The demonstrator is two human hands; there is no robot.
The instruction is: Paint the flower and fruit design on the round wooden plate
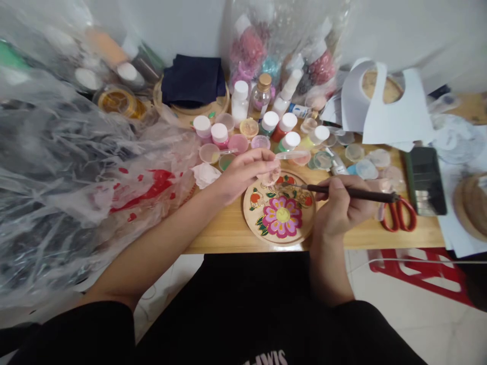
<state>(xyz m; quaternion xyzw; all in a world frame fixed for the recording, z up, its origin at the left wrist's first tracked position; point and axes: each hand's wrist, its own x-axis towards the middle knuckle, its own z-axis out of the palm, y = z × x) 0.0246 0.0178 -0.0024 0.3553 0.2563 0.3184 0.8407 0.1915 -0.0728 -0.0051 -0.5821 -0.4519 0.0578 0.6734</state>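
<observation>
A round wooden board (251,215) lies at the table's front edge. It carries a pink and magenta flower with a yellow centre, orange-red fruits and green leaves, outlined in gold. My left hand (247,170) is closed on a small clear plastic cup (271,176), tilted above the board's upper left. A pale content shows in the cup, its kind unclear. Between the fingers of my right hand (340,205) is a dark-handled palette knife (355,193). Its thin metal tip hovers beside the cup, over the upper fruits; whether it touches anything cannot be made out.
Behind the board stand several white-capped paint jars (270,121) and small open cups (238,143). Red-handled scissors (399,215) and a black phone (425,180) lie to the right. Crumpled plastic sheeting (68,203) fills the left. A crumpled tissue (205,175) sits near my left wrist.
</observation>
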